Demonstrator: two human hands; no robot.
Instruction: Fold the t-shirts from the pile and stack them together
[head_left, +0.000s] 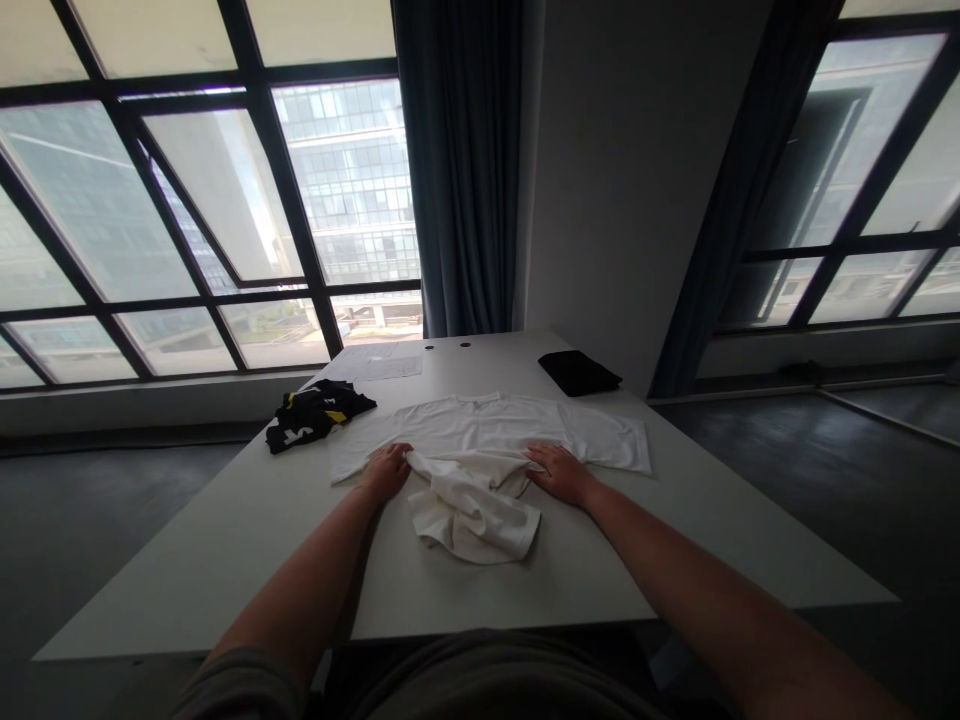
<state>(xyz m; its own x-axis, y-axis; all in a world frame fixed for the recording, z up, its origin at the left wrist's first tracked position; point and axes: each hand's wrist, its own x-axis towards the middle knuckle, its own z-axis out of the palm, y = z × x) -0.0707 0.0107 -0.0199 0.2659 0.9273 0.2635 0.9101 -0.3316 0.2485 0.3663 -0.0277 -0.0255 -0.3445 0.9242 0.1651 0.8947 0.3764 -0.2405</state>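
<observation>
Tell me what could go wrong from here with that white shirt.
Creases could set in: the near part of the white shirt lies crumpled between the left hand and the right hand.
The black garment with yellow patches sits close by the shirt's left end, so a sideways pull might catch it.

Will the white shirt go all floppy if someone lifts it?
The white shirt would probably droop: its near part lies bunched in soft folds. Pushed, it would likely wrinkle, not roll, since the rest lies spread fairly flat on the table.
</observation>
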